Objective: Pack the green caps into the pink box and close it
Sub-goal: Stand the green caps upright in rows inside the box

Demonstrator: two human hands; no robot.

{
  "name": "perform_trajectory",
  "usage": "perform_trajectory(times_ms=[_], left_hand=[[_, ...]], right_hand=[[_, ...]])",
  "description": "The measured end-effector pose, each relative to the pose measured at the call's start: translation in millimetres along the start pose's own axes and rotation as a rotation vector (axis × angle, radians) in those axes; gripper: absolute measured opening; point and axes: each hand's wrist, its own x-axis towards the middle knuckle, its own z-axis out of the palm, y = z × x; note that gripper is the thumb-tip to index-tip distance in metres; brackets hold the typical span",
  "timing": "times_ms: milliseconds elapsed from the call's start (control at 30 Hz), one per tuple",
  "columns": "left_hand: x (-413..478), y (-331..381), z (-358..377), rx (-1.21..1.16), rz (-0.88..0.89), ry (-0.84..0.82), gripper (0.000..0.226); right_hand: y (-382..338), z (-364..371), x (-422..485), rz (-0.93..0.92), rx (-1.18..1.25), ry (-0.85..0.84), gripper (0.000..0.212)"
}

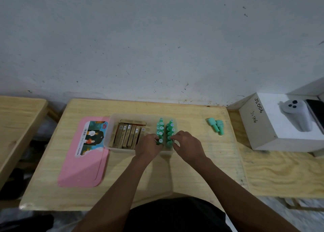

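Note:
A translucent box [112, 124] stands on the wooden table, with its pink lid [82, 168] lying flat to its left. Several green caps [160, 128] stand in two rows in the box's right part. My left hand [149, 145] pinches the nearest cap of the left row. At the front of the right row, my right hand [187, 145] has its fingers on the nearest cap. Two more green caps [216, 125] lie loose on the table to the right of the box.
Several brown sticks [126, 135] fill the box's left part. A white carton [273, 124] marked JS006 sits at the right with a grey device [296, 114] and a phone on it. A second wooden table [15, 119] stands at the left. The wall is close behind.

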Motion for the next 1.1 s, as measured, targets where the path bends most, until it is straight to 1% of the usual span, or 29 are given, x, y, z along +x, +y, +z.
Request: perform_trajectory(times_ms=[100, 267, 333, 400, 467, 533, 633, 800, 867, 933, 1100], left_hand=[[-1.3, -0.7, -0.5, 0.000, 0.021, 0.000, 0.021], [-3.9, -1.0, -3.9, -0.020, 0.033, -0.004, 0.023], [-5.2, 2.7, -7.9, -0.029, 0.040, 0.015, 0.027], [-5.4, 9.8, -14.0, -0.037, 0.080, 0.068, 0.029], [-6.1, 22.3, -20.2, -0.062, 0.135, 0.113, 0.027], [-7.2, 37.8, -22.8, -0.134, 0.196, 0.115, 0.023], [-6.5, 61.3, -12.8, -0.211, 0.277, 0.046, 0.019], [-7.7, 90.5, 30.0, -0.135, 0.353, -0.175, 0.018], [-6.9, 100.5, 49.2, -0.120, 0.379, -0.237, 0.016], [-2.5, 110.4, 66.4, -0.095, 0.376, -0.266, 0.016], [22.9, 132.8, 103.2, -0.054, 0.277, -0.261, 0.021]], right_hand=[[3.5, -1.2, -3.8, 0.002, 0.057, 0.000, 0.029], [14.9, -7.4, -14.7, 0.055, 0.153, 0.075, 0.025], [26.0, -11.4, -22.8, 0.124, 0.209, 0.119, 0.023], [41.8, -14.4, -32.7, 0.216, 0.268, 0.161, 0.021], [61.5, -16.5, -42.2, 0.317, 0.312, 0.192, 0.020], [82.3, -17.4, -50.8, 0.426, 0.348, 0.203, 0.019], [113.3, -19.9, -61.8, 0.591, 0.423, 0.210, 0.020], [145.1, -21.3, -74.6, 0.720, 0.530, 0.230, 0.021], [153.6, -20.3, -76.5, 0.752, 0.566, 0.220, 0.022], [161.0, -20.0, -75.3, 0.759, 0.578, 0.198, 0.022], [182.2, -22.5, -61.1, 0.751, 0.563, 0.119, 0.025]])
